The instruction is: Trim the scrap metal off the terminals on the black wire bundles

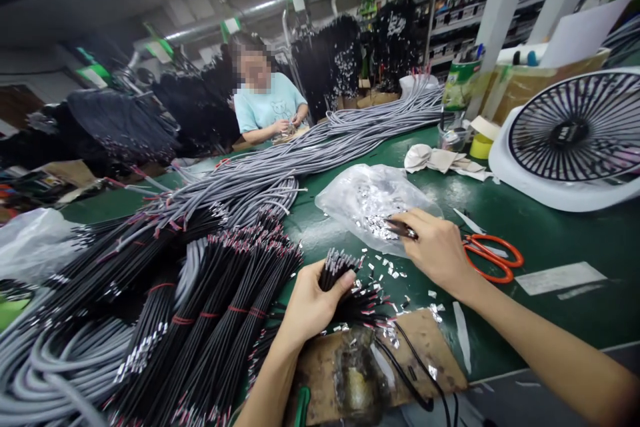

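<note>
My left hand [313, 300] is closed around a bundle of black wires [336, 273], their silvery ends pointing up and away. To its right, my right hand [440, 250] grips a dark slim metal tool [403, 229] that looks like tweezers. The tool's tip reaches the small shiny metal pieces [377, 219] in a clear plastic bag [345, 188]. More such pieces lie scattered on the green table between my hands. Below my left hand, more black wires with red and silvery ends rest beside a brown board [323, 373] bearing a stained, blocky fixture [357, 373].
Bundled black wires [220, 307] and long grey cables [280, 163] cover the left side. Orange-handled scissors [500, 257] lie right of my right hand. A white fan [555, 193] stands at the right. Across the table a person [270, 103] handles something small.
</note>
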{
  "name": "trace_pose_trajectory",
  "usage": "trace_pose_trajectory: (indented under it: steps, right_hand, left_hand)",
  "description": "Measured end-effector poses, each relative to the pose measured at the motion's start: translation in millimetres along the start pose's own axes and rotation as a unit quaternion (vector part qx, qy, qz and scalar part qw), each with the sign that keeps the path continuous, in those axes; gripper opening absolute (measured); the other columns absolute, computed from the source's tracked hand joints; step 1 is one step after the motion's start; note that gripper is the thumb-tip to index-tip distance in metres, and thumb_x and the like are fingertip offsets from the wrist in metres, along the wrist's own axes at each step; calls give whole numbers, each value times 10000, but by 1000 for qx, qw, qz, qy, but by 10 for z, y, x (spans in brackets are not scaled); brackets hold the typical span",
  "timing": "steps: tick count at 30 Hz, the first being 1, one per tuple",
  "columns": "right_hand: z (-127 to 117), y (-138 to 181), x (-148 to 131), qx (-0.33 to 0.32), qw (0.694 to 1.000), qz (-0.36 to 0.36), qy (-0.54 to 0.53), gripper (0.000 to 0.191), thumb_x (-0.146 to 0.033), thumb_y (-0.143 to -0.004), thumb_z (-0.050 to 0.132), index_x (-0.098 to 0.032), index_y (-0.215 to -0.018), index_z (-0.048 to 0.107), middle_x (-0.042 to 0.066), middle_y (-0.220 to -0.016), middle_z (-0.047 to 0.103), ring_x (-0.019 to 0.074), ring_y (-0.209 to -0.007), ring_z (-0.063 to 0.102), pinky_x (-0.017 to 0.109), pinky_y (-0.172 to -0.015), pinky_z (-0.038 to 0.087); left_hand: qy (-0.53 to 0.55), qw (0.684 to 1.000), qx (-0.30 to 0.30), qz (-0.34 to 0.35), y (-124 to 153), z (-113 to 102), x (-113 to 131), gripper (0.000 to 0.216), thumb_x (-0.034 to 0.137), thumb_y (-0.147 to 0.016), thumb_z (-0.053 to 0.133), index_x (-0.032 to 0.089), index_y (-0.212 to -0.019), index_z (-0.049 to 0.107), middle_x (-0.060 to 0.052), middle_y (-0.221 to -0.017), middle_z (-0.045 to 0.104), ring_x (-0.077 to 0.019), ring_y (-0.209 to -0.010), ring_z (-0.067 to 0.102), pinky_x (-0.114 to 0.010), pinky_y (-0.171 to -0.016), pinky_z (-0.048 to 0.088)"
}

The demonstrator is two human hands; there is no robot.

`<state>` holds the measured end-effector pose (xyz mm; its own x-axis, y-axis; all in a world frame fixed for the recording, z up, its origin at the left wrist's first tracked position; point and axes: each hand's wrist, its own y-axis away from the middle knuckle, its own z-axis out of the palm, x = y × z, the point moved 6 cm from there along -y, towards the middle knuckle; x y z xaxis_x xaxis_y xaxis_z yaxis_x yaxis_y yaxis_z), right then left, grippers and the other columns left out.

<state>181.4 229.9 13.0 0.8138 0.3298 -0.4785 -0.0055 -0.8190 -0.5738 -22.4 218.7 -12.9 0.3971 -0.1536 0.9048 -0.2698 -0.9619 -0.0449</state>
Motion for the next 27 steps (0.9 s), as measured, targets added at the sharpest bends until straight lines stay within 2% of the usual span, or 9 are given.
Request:
trace_pose_trajectory:
  steps: [3, 5, 8, 11, 17, 19, 22, 24, 27]
  right_hand:
    - [164, 100, -138, -71, 989, -21, -131, 262, -106, -751, 557, -193, -984, 641, 66, -989, 656, 205, -884, 611, 317, -731, 466]
    - [247, 167, -269, -117, 966, -19, -229, 231, -133, -774, 556, -205, -971, 653, 51, -988, 666, 179, -882, 619, 302, -745, 483]
    - [299, 222, -407, -158, 941, 7, -298, 123, -182, -774, 588, -186, -861, 674, 31, -839, 688, 142, -740, 628, 255, -656, 490]
    - [265, 228, -461, -167, 937, 33, -304, 63, -178, -743, 615, -158, -707, 663, 3, -635, 650, 115, -584, 578, 221, -529, 444]
    - [295, 305, -557, -278, 883, 32, -376, 282, -332, -785, 584, -143, -578, 618, -16, -487, 543, 78, -435, 453, 198, -398, 346]
    - [291, 296, -526, -253, 892, 36, -373, 261, -375, -806, 559, -150, -721, 661, 18, -618, 628, 110, -536, 544, 216, -468, 421]
    - [231, 246, -468, -163, 933, 21, -322, 280, -362, -817, 557, -190, -1027, 629, 64, -965, 669, 173, -849, 612, 294, -712, 492]
    - [214, 231, -479, -143, 949, -8, -282, 282, -329, -839, 532, -206, -1081, 610, 65, -992, 660, 177, -874, 607, 318, -750, 484]
    - [207, 227, -503, -147, 955, -33, -256, 246, -295, -855, 505, -193, -1031, 643, 62, -879, 675, 170, -767, 614, 313, -684, 489]
  left_hand:
    - [-17, 1000, 14, 2, 16, -11, 9, 279, 364, -782, 565, 123, -642, 551, -4, -579, 530, -120, -555, 458, -218, -510, 352]
    - [-39, 999, 17, 7, 36, -3, 23, 280, 361, -788, 556, 124, -638, 556, -14, -589, 548, -132, -571, 475, -224, -524, 367]
    - [-68, 997, 28, 13, 61, -1, 47, 262, 343, -782, 563, 127, -635, 565, -15, -599, 555, -138, -579, 483, -223, -524, 367]
    - [-90, 994, 66, 19, 81, -45, 74, 263, 329, -762, 585, 134, -592, 540, 4, -575, 517, -121, -557, 451, -209, -498, 342]
    - [-127, 984, 118, 33, 151, -107, 125, 256, 320, -732, 616, 155, -588, 483, 37, -531, 423, -98, -519, 372, -201, -469, 299]
    - [-126, 983, 127, 42, 174, -117, 154, 280, 303, -721, 629, 168, -571, 435, 46, -523, 405, -91, -507, 353, -197, -461, 289]
    - [-118, 983, 131, 46, 189, -124, 184, 317, 311, -714, 639, 172, -551, 406, 52, -512, 384, -83, -489, 330, -192, -443, 275]
    - [-111, 986, 123, 37, 187, -117, 182, 302, 329, -713, 640, 164, -551, 446, 48, -509, 391, -84, -484, 334, -191, -437, 278]
    - [-98, 989, 110, 25, 183, -104, 163, 256, 345, -717, 634, 149, -584, 537, 34, -512, 439, -93, -484, 367, -196, -441, 301]
